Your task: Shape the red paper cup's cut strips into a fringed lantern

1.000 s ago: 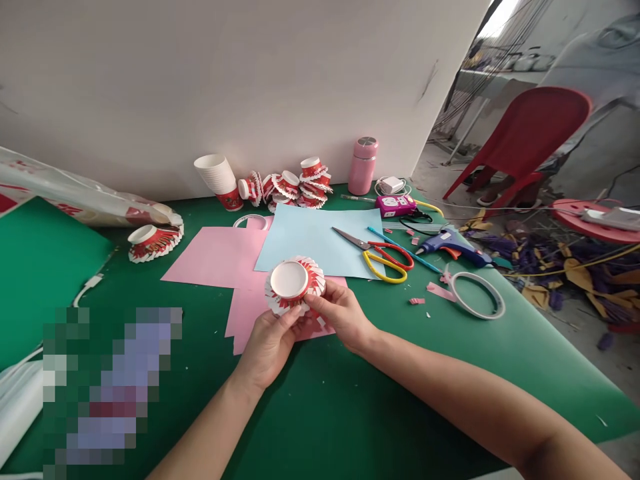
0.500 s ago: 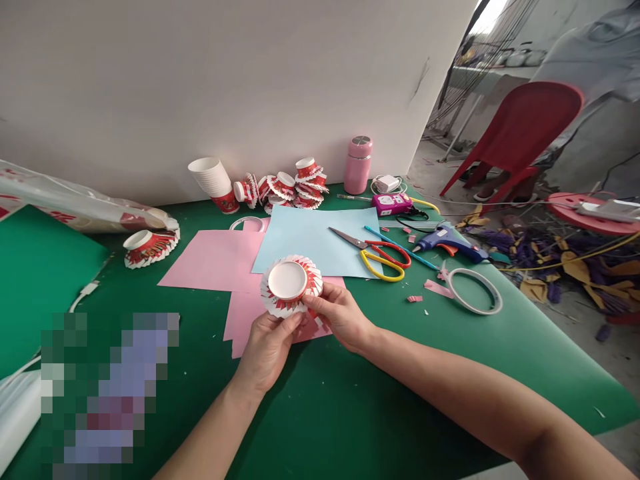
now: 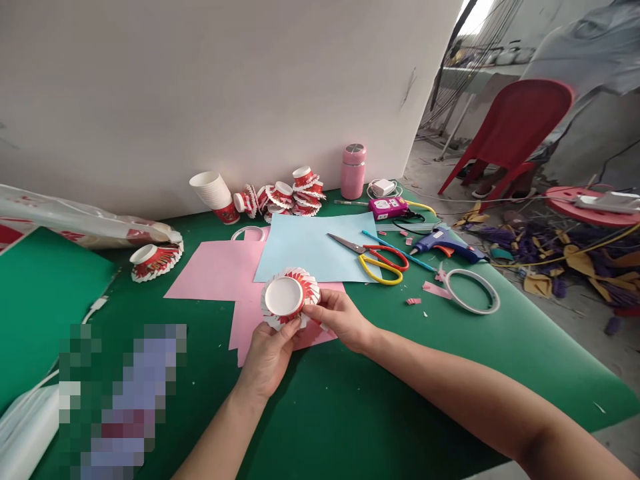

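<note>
A red and white paper cup (image 3: 284, 296), its side cut into strips folded outward in a ring, is held bottom-up above the paper sheets. My left hand (image 3: 270, 353) pinches its near edge, thumb on top. At the cup's right side, my right hand (image 3: 343, 319) grips the folded strips between thumb and fingers; some fingertips are hidden underneath. Beneath and beyond lie pink paper (image 3: 213, 270) and a light blue sheet (image 3: 310, 247). Scissors (image 3: 373, 257) with red and yellow handles rest across the blue sheet's right edge.
Cut cups (image 3: 280, 197) are heaped by the wall near a leaning cup stack (image 3: 213, 193) and a pink bottle (image 3: 353, 172). Another cut cup (image 3: 155, 260) sits left. To the right are a blue glue gun (image 3: 447, 243) and a tape ring (image 3: 473, 291). A person sits beyond on a red chair (image 3: 515, 127).
The camera view has shifted slightly, so the table things appear a little lower. Both hands keep their hold on the cup, which has barely moved.
</note>
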Motion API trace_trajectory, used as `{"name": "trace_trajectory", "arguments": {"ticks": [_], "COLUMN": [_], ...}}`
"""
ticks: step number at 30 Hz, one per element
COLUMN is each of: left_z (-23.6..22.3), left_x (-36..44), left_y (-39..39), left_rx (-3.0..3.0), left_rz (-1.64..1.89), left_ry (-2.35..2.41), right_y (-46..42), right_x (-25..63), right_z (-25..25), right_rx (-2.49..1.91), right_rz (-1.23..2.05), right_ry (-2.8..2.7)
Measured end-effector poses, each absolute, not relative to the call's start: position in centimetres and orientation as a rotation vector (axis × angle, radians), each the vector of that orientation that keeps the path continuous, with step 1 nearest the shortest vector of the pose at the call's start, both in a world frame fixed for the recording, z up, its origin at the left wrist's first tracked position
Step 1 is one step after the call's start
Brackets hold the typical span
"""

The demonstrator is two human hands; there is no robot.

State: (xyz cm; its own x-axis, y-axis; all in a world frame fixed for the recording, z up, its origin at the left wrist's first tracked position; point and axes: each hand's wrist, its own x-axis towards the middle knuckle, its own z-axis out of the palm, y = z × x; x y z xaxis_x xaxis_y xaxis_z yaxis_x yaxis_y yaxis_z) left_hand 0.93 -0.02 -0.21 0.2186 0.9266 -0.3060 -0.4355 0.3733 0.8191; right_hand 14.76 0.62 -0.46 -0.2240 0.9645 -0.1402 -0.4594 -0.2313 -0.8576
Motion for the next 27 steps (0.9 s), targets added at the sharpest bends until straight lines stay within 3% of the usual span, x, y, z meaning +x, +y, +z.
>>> {"name": "trace_trajectory", "arguments": {"ticks": [12, 21, 27], "left_z": [-0.5, 0.0, 0.2], "left_x": [2.5, 1.8, 1.2], "left_y": [-1.1, -1.0, -0.2], "left_rx": [0.604, 0.783, 0.530], "left_rz": [1.212, 1.088, 1.166], "left_ry": [0.899, 0.788, 0.764], "right_y": [0.0, 0.9, 1.4], "right_x": [13.3, 15.4, 17.3], "right_z": [-1.2, -0.4, 0.1], "right_rx": [-0.890, -0.892, -0.928], "right_rz": [1.516, 1.625, 1.707], "right_ry": [-0.845, -0.792, -0.764]}}
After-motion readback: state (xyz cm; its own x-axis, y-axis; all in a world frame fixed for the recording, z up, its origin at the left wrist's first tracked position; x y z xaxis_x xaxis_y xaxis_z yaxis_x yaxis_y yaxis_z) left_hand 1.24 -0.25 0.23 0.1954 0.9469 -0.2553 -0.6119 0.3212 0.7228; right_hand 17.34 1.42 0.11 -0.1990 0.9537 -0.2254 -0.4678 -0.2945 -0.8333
